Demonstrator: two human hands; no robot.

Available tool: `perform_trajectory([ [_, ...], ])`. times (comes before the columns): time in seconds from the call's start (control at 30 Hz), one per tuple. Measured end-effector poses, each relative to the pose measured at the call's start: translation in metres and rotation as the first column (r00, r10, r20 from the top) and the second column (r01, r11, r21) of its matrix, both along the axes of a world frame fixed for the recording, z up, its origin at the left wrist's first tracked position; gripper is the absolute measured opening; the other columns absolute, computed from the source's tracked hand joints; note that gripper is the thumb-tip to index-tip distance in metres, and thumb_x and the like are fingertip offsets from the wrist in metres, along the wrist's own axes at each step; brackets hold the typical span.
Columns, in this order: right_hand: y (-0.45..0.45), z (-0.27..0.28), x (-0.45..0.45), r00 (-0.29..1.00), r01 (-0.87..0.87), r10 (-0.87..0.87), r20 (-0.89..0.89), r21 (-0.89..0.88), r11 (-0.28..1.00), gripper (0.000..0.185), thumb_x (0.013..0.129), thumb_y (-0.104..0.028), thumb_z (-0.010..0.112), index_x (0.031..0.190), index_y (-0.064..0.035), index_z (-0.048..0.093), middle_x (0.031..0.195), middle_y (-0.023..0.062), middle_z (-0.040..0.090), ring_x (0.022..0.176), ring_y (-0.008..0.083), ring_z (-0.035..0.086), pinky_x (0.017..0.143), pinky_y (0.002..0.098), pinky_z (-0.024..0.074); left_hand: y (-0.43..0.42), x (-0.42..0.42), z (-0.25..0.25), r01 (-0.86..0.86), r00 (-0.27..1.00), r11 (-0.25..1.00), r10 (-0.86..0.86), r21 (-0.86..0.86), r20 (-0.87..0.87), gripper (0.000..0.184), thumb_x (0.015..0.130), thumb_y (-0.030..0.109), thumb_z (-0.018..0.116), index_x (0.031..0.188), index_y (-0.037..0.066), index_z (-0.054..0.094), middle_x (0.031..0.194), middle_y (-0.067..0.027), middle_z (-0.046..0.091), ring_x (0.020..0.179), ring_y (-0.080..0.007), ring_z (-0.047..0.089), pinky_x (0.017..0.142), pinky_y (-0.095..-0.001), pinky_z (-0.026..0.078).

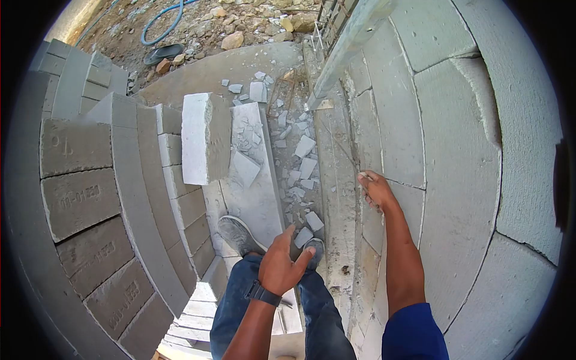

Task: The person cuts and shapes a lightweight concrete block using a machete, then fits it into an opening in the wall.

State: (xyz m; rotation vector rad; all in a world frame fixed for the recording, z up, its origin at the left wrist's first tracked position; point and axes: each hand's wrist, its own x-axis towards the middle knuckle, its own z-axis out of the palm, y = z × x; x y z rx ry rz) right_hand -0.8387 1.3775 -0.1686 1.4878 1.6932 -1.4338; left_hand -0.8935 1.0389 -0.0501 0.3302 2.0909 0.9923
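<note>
My right hand (376,192) is by the block wall (396,138) on the right, its fingers curled. From its fingertips a thin dark rod or wire (341,146) runs up and to the left along the base of the wall; its exact kind is unclear. My left hand (282,264) hovers above my legs with thumb and forefinger apart, holding nothing. Below it lie broken white block pieces (303,236). A large cut white block (197,138) stands to the left of a long pale slab (258,156), on which a flat fragment (245,169) rests.
Stacked grey blocks (81,198) line the left side. Rubble (305,147) litters the narrow floor strip between slab and wall. An upright metal post (342,57) leans near the wall's far end. Farther off are rocky soil, a blue hose (162,37) and a dark shoe (163,54).
</note>
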Motion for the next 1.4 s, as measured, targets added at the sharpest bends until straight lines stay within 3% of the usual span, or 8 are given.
perform_trajectory([
  [0.1,-0.038,0.002,0.031,0.991,0.130,-0.126,-0.044,0.093,0.987,0.044,0.102,-0.040,0.067,0.139,-0.0168,0.063,0.072,0.0042,0.058,0.050,0.0138,0.050,0.045,0.0337,0.0428,0.005,-0.003,0.005,-0.022,0.999,1.000,0.022,-0.007,0.027,0.074,0.092,0.039,0.076,0.146,-0.006,0.051,0.135,-0.0315,0.063,0.123,-0.0437,0.064,0.103,-0.0465,0.051],
  [0.3,-0.032,-0.036,0.082,0.989,0.146,-0.146,0.003,-0.023,0.989,0.044,0.102,-0.037,0.067,0.141,-0.0176,0.062,0.072,0.0046,0.059,0.050,0.0141,0.051,0.044,0.0340,0.0430,0.005,-0.003,0.002,0.003,1.000,1.000,-0.003,-0.003,0.018,0.075,0.092,0.039,0.076,0.147,-0.005,0.050,0.138,-0.0310,0.062,0.125,-0.0427,0.064,0.104,-0.0462,0.051],
  [0.47,-0.095,-0.009,0.153,0.989,0.115,-0.125,0.074,0.129,0.985,0.045,0.102,-0.037,0.067,0.142,-0.0170,0.061,0.071,0.0049,0.059,0.049,0.0142,0.052,0.044,0.0336,0.0432,0.006,-0.008,0.004,0.009,1.000,1.000,-0.009,-0.010,0.022,0.076,0.092,0.040,0.075,0.147,-0.005,0.050,0.138,-0.0310,0.061,0.125,-0.0421,0.064,0.104,-0.0461,0.050],
  [0.57,-0.114,0.011,0.176,0.945,0.238,-0.231,0.231,0.001,0.971,0.043,0.103,-0.034,0.067,0.141,-0.0157,0.061,0.070,0.0040,0.059,0.050,0.0141,0.052,0.045,0.0334,0.0452,0.007,-0.011,0.008,0.007,0.999,1.000,-0.007,-0.004,0.036,0.076,0.093,0.041,0.075,0.147,-0.005,0.050,0.138,-0.0306,0.061,0.125,-0.0419,0.064,0.104,-0.0456,0.051],
  [0.67,-0.125,0.028,0.196,0.966,0.175,-0.167,0.196,-0.022,0.984,0.042,0.104,-0.034,0.065,0.141,-0.0148,0.061,0.070,0.0040,0.058,0.050,0.0144,0.053,0.045,0.0332,0.0458,0.005,-0.008,0.004,0.014,1.000,1.000,-0.014,-0.004,0.028,0.075,0.093,0.040,0.075,0.147,-0.005,0.050,0.138,-0.0301,0.062,0.124,-0.0415,0.064,0.104,-0.0454,0.051],
  [1.0,-0.145,0.024,0.226,0.905,0.415,-0.409,0.114,-0.029,0.909,0.038,0.106,-0.034,0.061,0.137,-0.0136,0.060,0.069,0.0041,0.059,0.049,0.0153,0.053,0.044,0.0335,0.0448,0.010,-0.003,0.008,0.034,0.999,0.999,-0.034,0.007,0.016,0.072,0.092,0.039,0.075,0.145,-0.005,0.052,0.134,-0.0306,0.063,0.122,-0.0428,0.064,0.103,-0.0458,0.050],
  [1.2,-0.125,0.016,0.222,0.940,0.321,-0.300,0.162,-0.121,0.939,0.035,0.106,-0.034,0.061,0.135,-0.0142,0.061,0.072,0.0045,0.059,0.050,0.0152,0.052,0.044,0.0333,0.0431,0.011,0.002,0.003,0.052,0.999,0.999,-0.052,0.015,-0.003,0.074,0.092,0.039,0.076,0.145,-0.006,0.052,0.137,-0.0311,0.062,0.125,-0.0424,0.063,0.106,-0.0448,0.050],
  [1.4,-0.132,0.011,0.228,0.898,0.431,-0.416,0.146,-0.090,0.898,0.045,0.104,-0.037,0.064,0.143,-0.0158,0.059,0.071,0.0049,0.061,0.049,0.0141,0.053,0.044,0.0330,0.0450,0.015,0.000,0.008,0.046,0.999,0.999,-0.046,0.008,0.004,0.074,0.092,0.040,0.076,0.144,-0.006,0.053,0.138,-0.0313,0.061,0.127,-0.0423,0.062,0.109,-0.0443,0.048],
])
